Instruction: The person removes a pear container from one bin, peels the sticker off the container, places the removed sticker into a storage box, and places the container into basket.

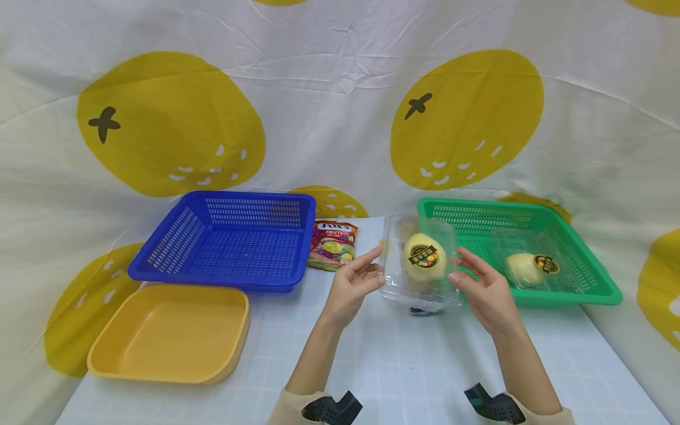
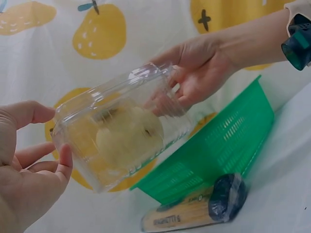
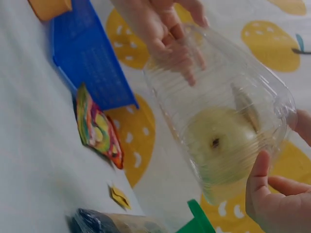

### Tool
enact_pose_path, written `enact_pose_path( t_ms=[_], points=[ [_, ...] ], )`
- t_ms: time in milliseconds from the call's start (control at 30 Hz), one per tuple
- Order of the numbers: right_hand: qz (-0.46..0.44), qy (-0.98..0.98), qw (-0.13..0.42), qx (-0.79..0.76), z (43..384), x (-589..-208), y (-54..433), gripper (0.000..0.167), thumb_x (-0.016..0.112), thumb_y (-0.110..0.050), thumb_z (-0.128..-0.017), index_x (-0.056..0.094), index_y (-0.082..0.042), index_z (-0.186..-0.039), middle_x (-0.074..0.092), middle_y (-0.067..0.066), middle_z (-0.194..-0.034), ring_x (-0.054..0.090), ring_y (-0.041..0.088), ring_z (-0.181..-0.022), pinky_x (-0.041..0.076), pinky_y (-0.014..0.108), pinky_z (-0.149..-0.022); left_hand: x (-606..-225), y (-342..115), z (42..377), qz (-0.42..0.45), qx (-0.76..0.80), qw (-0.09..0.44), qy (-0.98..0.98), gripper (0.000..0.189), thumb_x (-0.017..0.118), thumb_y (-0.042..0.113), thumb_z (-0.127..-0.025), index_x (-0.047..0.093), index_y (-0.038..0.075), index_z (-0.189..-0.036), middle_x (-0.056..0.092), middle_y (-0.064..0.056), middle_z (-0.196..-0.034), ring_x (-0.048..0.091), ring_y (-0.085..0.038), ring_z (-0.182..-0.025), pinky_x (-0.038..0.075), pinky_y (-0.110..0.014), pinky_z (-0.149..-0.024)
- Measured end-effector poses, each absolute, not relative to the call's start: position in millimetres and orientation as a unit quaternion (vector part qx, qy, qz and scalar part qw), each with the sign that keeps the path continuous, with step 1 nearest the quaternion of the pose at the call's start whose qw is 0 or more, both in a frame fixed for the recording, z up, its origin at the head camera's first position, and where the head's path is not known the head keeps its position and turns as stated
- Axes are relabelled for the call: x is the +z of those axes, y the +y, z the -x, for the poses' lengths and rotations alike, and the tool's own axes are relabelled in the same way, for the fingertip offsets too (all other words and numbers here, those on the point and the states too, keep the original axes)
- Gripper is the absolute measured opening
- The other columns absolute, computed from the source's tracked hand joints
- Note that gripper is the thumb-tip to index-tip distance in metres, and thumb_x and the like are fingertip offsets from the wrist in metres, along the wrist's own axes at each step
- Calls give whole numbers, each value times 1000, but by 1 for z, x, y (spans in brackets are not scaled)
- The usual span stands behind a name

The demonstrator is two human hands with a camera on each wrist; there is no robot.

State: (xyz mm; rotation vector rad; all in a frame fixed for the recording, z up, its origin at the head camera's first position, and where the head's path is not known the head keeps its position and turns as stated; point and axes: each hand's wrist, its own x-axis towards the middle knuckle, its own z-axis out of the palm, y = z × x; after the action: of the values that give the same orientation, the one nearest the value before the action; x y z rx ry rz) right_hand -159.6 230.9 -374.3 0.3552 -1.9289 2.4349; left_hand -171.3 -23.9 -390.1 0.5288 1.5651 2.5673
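Observation:
A clear plastic clamshell box (image 1: 392, 280) is held up over the table between both hands. Inside it lies a pale yellow pear (image 1: 425, 267) with a black and gold label. My left hand (image 1: 352, 288) grips the box's left side, thumb and fingers at its edge. On the opposite side, my right hand (image 1: 490, 295) pinches the edge; the right wrist view shows its thumb (image 3: 260, 170) against the plastic. A similar box with a pear (image 1: 526, 270) lies in the green basket (image 1: 574, 300), just beyond my right hand.
At the left, a blue basket (image 1: 255, 248) stands behind a yellow tray (image 1: 170, 336). A Fox's candy bag (image 1: 333, 245) lies beside the blue basket. Below the held box is a long pack with a dark end (image 2: 184, 211), by the green basket. A small yellow packet (image 3: 119, 196) lies near it.

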Motion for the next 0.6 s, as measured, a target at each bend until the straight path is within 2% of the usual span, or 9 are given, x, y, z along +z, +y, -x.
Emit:
enact_pose_path(
  t_ms=[200, 467, 600],
  points=[
    [-123, -612, -8, 781, 156, -379, 211, 60, 56, 9, -88, 32, 2, -142, 48, 4, -115, 57, 8, -93, 50, 17, -79, -397, -45, 160, -168, 842, 37, 511, 57, 55, -14, -81, 39, -12, -136, 51, -10, -111, 49, -14, -100, 48, -16, -84],
    [-113, -612, -20, 783, 153, -389, 190, 63, 58, 11, -85, 31, 4, -142, 45, 4, -114, 56, 9, -90, 51, 17, -76, -407, -65, 145, -160, 841, 27, 516, 59, 56, -12, -82, 38, -10, -137, 49, -10, -119, 48, -14, -102, 47, -16, -84],
    [-118, -603, -24, 789, 152, -394, 181, 66, 56, 14, -84, 27, 9, -142, 41, 8, -113, 55, 9, -90, 51, 17, -75, -413, -74, 140, -153, 840, 25, 521, 60, 57, -12, -81, 37, -10, -138, 49, -11, -116, 48, -14, -102, 47, -16, -85]
  ],
)
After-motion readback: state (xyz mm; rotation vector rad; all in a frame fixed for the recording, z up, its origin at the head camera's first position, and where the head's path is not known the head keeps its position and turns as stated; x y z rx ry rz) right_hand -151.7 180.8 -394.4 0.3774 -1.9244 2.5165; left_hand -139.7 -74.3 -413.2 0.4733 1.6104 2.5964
